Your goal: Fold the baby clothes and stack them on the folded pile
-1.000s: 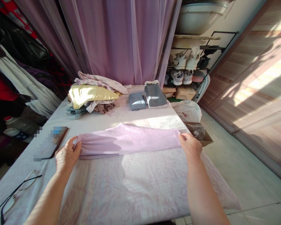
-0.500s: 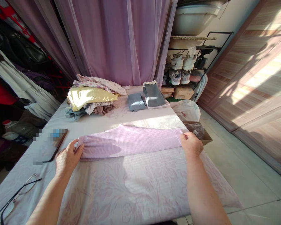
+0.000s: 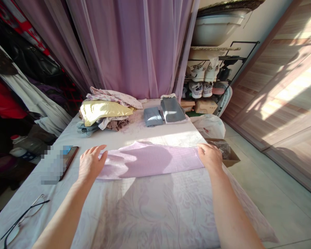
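A lilac waffle-knit garment (image 3: pixel 150 160) lies folded in a long band across the sheet-covered table (image 3: pixel 155 214). My left hand (image 3: pixel 91 163) rests on its left end with the fingers spread apart. My right hand (image 3: pixel 210 157) is curled over the garment's right end and seems to hold the edge. A black phone (image 3: pixel 70 159), partly blurred out, lies beyond my left hand. Wire-rimmed glasses (image 3: pixel 23 219) lie at the near left. Farther off are a mixed clothes pile (image 3: pixel 106 112), a folded blue-grey garment (image 3: pixel 152 117) and a folded grey garment (image 3: pixel 172 110).
A lilac curtain (image 3: pixel 126 48) hangs behind the table. A shoe rack (image 3: pixel 204 83) with a basin (image 3: pixel 215 29) stands back right. A white plastic bag (image 3: pixel 208 126) and a cardboard box (image 3: pixel 223 148) sit beyond the table's right edge, above a tiled floor (image 3: pixel 280 204).
My left hand has slid rightward onto the garment, and the garment's left end now lies farther right. My right hand stays at the right end. The view has shifted slightly.
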The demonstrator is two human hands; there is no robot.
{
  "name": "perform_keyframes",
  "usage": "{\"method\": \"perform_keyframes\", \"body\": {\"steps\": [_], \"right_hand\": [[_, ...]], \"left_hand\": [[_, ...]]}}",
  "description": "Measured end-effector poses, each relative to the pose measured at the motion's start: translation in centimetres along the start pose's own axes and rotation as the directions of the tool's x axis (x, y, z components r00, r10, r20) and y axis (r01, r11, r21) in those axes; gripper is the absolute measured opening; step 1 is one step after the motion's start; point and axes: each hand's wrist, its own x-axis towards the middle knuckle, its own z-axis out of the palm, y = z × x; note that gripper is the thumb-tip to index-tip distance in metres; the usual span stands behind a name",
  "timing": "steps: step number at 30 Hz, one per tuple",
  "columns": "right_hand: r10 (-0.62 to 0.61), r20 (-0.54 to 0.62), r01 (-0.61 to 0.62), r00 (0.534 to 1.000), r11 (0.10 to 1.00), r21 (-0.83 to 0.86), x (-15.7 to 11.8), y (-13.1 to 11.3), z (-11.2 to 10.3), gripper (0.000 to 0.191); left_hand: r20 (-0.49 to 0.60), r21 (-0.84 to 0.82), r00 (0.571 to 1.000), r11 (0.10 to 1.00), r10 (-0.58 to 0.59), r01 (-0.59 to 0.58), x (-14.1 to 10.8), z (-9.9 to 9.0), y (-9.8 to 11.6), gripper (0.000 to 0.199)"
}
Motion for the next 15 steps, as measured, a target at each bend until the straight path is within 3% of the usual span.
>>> {"method": "perform_keyframes", "body": {"steps": [3, 7, 12, 15], "right_hand": [[0.06, 0.115, -0.056, 0.991, 0.997, -0.044, 0.7, -0.1, 0.3, 0.038], [0.081, 0.138, -0.085, 0.987, 0.996, 0.022, 0.7, 0.4, 0.8, 0.033], [0.043, 0.037, -0.048, 0.998, 0.986, 0.161, 0.2, 1.1, 1.3, 0.024], [0.09, -0.027, -0.084, 0.996, 0.983, 0.161, 0.0, 1.0, 1.2, 0.022]], "left_hand": [[0.136, -0.054, 0.964, 0.973, 0.23, -0.225, 2.9, 1.0, 4.1, 0.037], [0.294, -0.091, 0.876, 0.924, 0.382, -0.373, 6.6, 3.2, 8.0, 0.037], [0.405, -0.163, 0.778, 0.875, 0.48, -0.455, 9.2, 5.0, 9.1, 0.028], [0.424, -0.178, 0.779, 0.886, 0.462, -0.429, 9.9, 5.2, 9.3, 0.028]]}}
